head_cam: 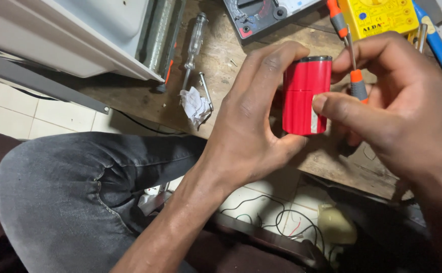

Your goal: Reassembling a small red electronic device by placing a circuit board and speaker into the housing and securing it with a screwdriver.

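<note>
Head view: jeans-clad knee (64, 197) at 7 o'clock. Left hand (248, 119) grips red battery pack (306, 96) upright above table (130, 96) edge, fingers pinching its sides. Right hand (398, 101), at 3 o'clock, clasps an orange-handled screwdriver (356, 81), thumb on pack's wrap. Wrap looks intact; no opening done yet.

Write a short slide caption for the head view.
Left hand holds red cylinder; right hand grips orange-handled screwdriver.

Both hands (327, 116) gripping red cylinder (306, 96), orange-handled screwdriver (355, 76) alongside
</note>
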